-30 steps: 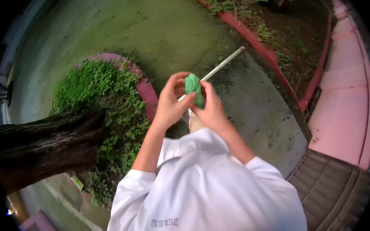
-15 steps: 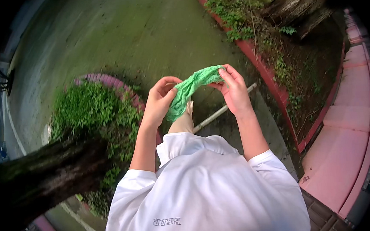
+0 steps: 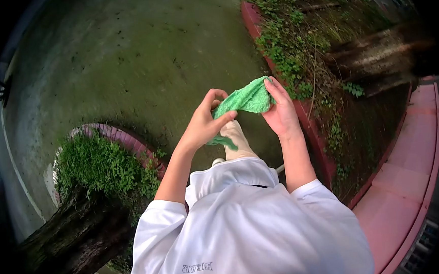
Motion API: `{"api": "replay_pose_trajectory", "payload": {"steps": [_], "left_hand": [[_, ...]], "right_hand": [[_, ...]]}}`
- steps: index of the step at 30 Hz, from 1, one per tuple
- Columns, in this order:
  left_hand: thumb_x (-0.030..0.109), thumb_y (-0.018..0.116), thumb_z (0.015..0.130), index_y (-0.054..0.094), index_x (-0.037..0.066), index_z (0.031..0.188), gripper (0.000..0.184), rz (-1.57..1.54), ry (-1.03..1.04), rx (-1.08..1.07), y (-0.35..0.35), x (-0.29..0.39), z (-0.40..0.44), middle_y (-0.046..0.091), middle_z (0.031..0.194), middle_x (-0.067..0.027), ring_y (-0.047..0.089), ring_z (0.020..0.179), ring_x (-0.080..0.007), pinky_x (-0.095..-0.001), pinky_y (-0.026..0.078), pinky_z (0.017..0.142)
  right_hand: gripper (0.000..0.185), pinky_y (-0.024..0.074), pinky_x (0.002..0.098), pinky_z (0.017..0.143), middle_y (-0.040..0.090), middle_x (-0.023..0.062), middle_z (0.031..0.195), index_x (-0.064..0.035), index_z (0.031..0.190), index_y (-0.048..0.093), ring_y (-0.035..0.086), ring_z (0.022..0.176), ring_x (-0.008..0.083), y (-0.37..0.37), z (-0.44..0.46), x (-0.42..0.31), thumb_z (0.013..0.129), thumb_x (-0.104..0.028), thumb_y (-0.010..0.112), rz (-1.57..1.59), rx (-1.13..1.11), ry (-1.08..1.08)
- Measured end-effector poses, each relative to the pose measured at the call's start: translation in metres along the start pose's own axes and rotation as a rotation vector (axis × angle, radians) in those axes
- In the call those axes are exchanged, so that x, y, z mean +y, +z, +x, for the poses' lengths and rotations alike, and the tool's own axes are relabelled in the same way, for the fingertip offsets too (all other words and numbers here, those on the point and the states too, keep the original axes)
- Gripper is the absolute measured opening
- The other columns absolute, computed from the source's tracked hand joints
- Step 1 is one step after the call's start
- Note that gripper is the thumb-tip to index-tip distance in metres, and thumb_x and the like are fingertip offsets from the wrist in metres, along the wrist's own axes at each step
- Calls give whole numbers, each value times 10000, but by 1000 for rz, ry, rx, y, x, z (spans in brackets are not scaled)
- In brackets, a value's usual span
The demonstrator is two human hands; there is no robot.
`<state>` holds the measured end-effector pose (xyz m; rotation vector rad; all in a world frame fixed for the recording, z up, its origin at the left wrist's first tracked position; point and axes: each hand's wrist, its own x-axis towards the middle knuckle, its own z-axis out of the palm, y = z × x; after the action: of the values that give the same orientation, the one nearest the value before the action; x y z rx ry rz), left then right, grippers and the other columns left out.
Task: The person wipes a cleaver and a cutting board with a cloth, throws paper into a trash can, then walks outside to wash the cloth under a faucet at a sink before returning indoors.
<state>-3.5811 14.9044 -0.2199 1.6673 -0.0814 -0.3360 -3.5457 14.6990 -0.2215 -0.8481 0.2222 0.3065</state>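
A green cloth (image 3: 250, 98) is stretched between my two hands at chest height, partly twisted. My left hand (image 3: 203, 122) pinches its left part between thumb and fingers, and a loose end hangs below that hand. My right hand (image 3: 280, 107) grips the upper right corner with thumb and fingers. Under the cloth, a leg in light trousers (image 3: 235, 136) shows above the hem of my white shirt (image 3: 256, 226).
Mossy paving (image 3: 152, 55) lies ahead. On the left, a brick-edged bed (image 3: 104, 163) holds plants and a tree trunk (image 3: 78, 233). To the right are a red kerb (image 3: 315, 140), a planted bed with another trunk (image 3: 377, 57), and a pink ledge (image 3: 403, 175).
The bundled green cloth has been opened out between my hands, which moved apart. The view has shifted forward along the ground, and the white pole is now mostly hidden behind my body.
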Motion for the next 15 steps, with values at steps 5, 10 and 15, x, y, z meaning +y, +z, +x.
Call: {"api": "replay_pose_trajectory", "payload": {"steps": [5, 10, 15], "left_hand": [[217, 554, 951, 569, 2, 1029, 230, -226, 2, 207, -67, -14, 162, 601, 812, 10, 546, 789, -64, -254, 447, 737], [271, 526, 967, 596, 65, 965, 218, -619, -60, 398, -146, 13, 292, 575, 863, 46, 512, 800, -40, -205, 397, 733], [254, 523, 970, 555, 63, 951, 194, -337, -70, 418, -229, 44, 419, 520, 806, 62, 444, 756, -18, -193, 362, 692]], "right_hand": [[72, 523, 283, 778, 650, 20, 957, -95, 980, 596, 635, 864, 123, 16, 186, -40, 915, -125, 584, 91, -90, 122], [183, 517, 283, 812, 648, 58, 1029, -28, 1060, 602, 632, 899, 129, 51, 325, -103, 881, -65, 598, 54, -309, 317], [163, 503, 270, 794, 657, 35, 993, -27, 1039, 620, 623, 888, 106, 65, 493, -140, 885, -76, 606, -265, -237, 180]]}}
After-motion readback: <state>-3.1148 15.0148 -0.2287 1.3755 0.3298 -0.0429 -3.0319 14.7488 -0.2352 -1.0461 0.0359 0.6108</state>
